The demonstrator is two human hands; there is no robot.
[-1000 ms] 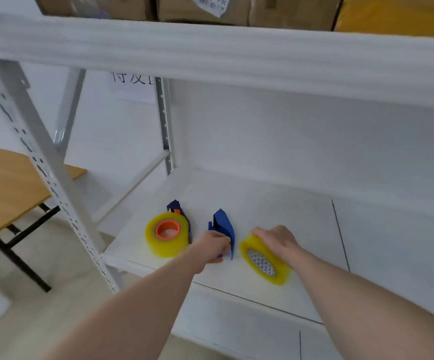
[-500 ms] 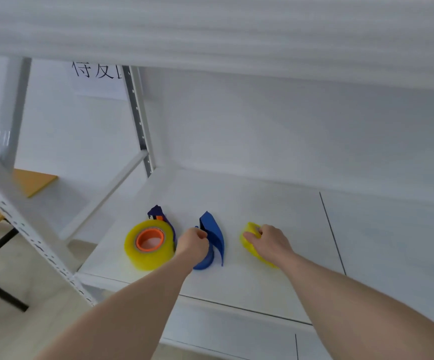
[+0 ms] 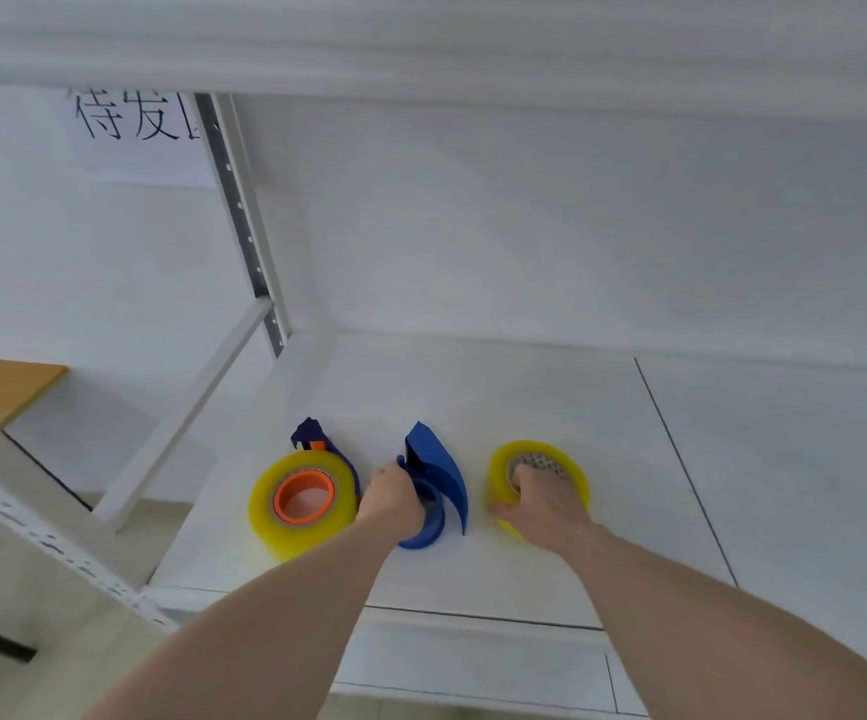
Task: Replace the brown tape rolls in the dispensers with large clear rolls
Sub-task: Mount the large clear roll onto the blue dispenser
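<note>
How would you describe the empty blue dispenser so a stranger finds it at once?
Look at the white shelf. Two yellowish tape rolls lie there; the blue dispenser stands between them, gripped by the left hand. Unlike the other dispenser, it carries no roll.

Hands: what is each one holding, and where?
The left hand grips the empty blue dispenser at its round hub. The right hand grips the yellow-tinted tape roll, fingers in its core, thumb outside.

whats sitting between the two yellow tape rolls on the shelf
In the head view, an empty blue dispenser stands between the left roll and the right roll, with the left hand gripping it.
</note>
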